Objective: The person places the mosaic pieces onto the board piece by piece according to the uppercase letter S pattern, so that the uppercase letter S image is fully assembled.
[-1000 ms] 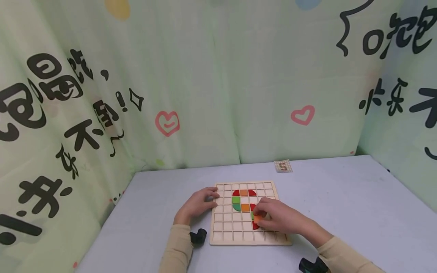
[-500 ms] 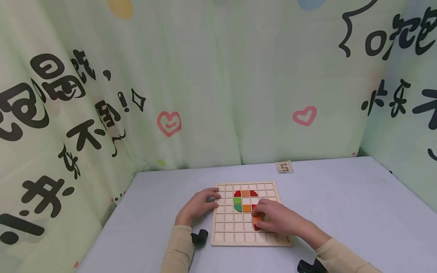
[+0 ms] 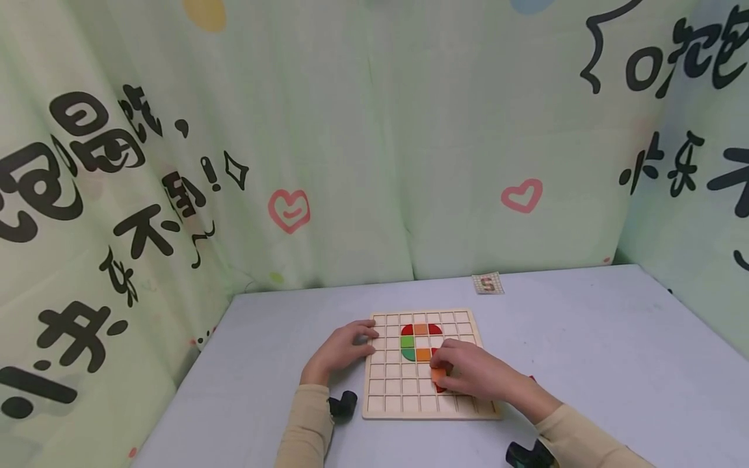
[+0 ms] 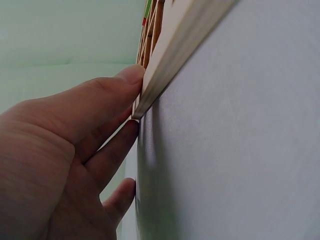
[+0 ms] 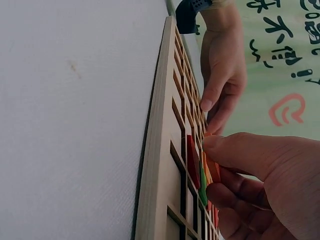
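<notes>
My right hand (image 3: 471, 369) pinches an orange square tile (image 5: 214, 169) between thumb and fingers, tilted over the board. Just below it in the right wrist view, a green tile (image 5: 203, 187) and a red tile (image 5: 192, 162) sit in the grid. The wooden grid board (image 3: 404, 406) lies flat on the table. Farther up it, red, orange and green tiles form a curve, among them an orange tile (image 3: 420, 329) and a light green tile (image 3: 406, 341). My left hand (image 3: 341, 351) rests at the board's left edge; its thumb touches the rim in the left wrist view.
A small card (image 3: 488, 284) printed with a tile figure lies at the back of the white table (image 3: 281, 338). A small red thing (image 3: 532, 377) shows partly behind the right wrist. A printed curtain (image 3: 351, 162) stands behind the table.
The right hand has shifted slightly left with the orange tile, which now covers the green tile seen earlier in the head view. The left hand stays at the board's edge.
</notes>
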Demonstrator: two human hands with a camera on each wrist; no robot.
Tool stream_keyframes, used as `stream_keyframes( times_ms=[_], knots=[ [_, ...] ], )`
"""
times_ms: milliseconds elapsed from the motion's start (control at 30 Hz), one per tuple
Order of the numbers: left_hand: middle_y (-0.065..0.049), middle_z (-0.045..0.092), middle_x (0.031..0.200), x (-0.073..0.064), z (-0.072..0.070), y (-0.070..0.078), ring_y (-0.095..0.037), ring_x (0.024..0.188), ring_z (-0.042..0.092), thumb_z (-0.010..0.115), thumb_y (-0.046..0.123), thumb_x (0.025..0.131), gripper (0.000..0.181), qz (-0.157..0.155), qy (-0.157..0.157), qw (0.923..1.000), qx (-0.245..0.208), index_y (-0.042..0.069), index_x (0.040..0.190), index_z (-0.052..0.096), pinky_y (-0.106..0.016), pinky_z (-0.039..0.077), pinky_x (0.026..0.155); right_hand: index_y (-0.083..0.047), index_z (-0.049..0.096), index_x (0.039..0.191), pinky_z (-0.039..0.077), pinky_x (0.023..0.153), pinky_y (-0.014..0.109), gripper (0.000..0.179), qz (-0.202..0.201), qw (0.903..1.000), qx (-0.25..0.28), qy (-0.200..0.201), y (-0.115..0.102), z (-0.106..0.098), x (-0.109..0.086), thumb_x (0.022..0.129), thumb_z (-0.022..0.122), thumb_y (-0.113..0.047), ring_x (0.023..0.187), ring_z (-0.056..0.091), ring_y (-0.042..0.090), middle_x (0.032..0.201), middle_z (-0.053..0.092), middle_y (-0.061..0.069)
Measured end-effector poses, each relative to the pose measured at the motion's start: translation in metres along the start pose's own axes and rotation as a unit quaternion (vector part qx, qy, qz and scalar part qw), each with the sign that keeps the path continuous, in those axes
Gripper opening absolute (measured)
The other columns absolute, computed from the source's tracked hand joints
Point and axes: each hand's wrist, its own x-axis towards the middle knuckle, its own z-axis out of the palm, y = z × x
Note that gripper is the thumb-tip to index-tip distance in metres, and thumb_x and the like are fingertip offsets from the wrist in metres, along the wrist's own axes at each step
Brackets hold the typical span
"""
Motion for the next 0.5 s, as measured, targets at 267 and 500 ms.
stream_keyframes(
  times_ms=[267, 500],
  knots=[
    [-0.008, 0.051, 0.144, -0.0004, -0.0005, -0.0008, -0.031, 0.139, 0.038, 0.070, 0.012, 0.090, 0.027, 0.012, -0.001, 0.9999, 0.002, 0.007, 0.116, 0.069, -0.048, 0.032, 0.114, -0.013, 0.071, 0.096, 0.046, 0.065, 0.021, 0.011, -0.001, 0.9999, 0.010, -0.012, -0.0052, 0.0037, 0.0027, 0.087, 0.074, -0.018, 0.075, 0.048, 0.005, 0.087, 0.055, -0.010],
    [-0.008, 0.051, 0.144, -0.0004, -0.0001, -0.0016, -0.030, 0.139, 0.038, 0.070, 0.012, 0.090, 0.026, 0.012, -0.001, 0.9999, 0.001, 0.007, 0.115, 0.069, -0.047, 0.032, 0.114, -0.015, 0.072, 0.096, 0.044, 0.064, 0.021, 0.012, 0.004, 0.9997, -0.006, -0.023, -0.0087, 0.0097, 0.0053, 0.086, 0.074, -0.022, 0.074, 0.045, 0.004, 0.085, 0.054, -0.012]
  ],
)
